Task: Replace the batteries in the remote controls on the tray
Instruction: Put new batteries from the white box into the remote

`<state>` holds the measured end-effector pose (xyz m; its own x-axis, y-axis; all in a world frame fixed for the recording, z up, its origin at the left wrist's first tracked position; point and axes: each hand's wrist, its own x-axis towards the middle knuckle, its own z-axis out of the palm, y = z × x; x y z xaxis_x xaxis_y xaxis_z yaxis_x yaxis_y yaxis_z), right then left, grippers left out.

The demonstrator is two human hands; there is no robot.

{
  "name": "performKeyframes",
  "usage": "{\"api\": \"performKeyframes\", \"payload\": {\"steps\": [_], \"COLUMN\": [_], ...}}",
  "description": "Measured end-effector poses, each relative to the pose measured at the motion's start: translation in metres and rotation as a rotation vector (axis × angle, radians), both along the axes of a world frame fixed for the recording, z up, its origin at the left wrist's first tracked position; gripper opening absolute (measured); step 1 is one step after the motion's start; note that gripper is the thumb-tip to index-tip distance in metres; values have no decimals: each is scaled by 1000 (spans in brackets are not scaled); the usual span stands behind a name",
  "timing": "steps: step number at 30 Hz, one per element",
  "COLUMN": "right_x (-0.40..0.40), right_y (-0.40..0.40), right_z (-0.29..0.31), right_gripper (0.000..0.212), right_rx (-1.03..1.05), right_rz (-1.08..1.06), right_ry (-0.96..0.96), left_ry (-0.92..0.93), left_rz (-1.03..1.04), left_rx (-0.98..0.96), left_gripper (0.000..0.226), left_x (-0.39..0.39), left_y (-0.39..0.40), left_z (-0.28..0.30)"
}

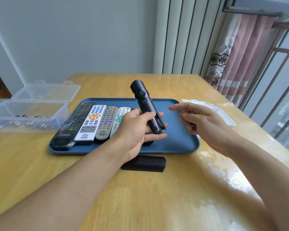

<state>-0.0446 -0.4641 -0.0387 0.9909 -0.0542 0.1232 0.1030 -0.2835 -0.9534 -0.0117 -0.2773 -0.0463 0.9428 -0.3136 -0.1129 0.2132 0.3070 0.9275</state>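
My left hand (133,130) grips a black remote (145,104) above the blue tray (182,144), its far end tilted up and away. The remote's battery bay faces me, uncovered, with one battery (155,125) in it. Its black cover (143,164) lies on the table just in front of the tray. To the right of the remote, my right hand (202,120) hovers with the index finger stretched out. Its other fingers curl round a small dark thing that looks like a battery (193,125), mostly hidden. Several more remotes (92,122) lie side by side on the tray's left half.
A clear plastic box (28,117) with its lid up holds several batteries at the table's left. A white box (223,114) sits right of the tray, behind my right hand. Curtains and a window railing stand to the right.
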Motion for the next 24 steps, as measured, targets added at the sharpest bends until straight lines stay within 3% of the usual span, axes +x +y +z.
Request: {"api": "performKeyframes", "payload": {"steps": [5, 9, 14, 16, 24], "right_x": [0, 1, -2, -2, -3], "right_y": [-2, -3, 0, 1, 7], "right_z": [-1, -2, 2, 1, -3], "right_gripper": [46, 47, 18, 17, 20], "right_rx": [52, -80, -19, -10, -283], "right_rz": [39, 50, 80, 50, -43], "right_ry": [6, -74, -141, -172, -266], "left_ry": [-41, -104, -173, -178, -174], "left_rz": [-15, -17, -8, 7, 67], "left_rx": [90, 155, 106, 88, 118], "left_gripper": [18, 16, 16, 16, 22], "left_x": [0, 1, 3, 4, 6], "left_y": [-1, 1, 0, 0, 0], "left_z": [-2, -4, -3, -4, -7]}}
